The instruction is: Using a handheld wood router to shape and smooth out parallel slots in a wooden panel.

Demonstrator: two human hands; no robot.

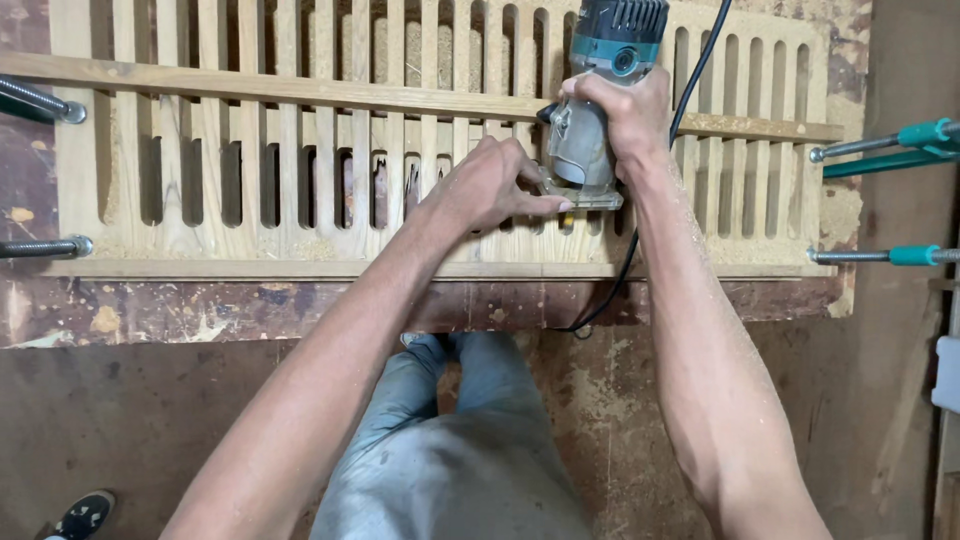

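Note:
A teal and grey trim router (pixel 603 70) stands upright on a slotted wooden panel (pixel 300 170). My right hand (pixel 625 118) is wrapped around the router's body. My left hand (pixel 487 185) presses its fingertips on the router's clear base plate (pixel 590 200) and on the panel beside it. A straight wooden batten (pixel 300 92) lies across the panel, and the router sits against it. The router's black cord (pixel 690 80) runs down behind my right forearm to the bench edge.
Metal clamps reach in from the left (pixel 45 103) (pixel 50 246) and teal-handled ones from the right (pixel 900 140) (pixel 900 256). Sawdust covers the panel's slots. The worn workbench edge (pixel 200 310) lies below the panel. A dark shoe (pixel 85 513) shows on the floor at lower left.

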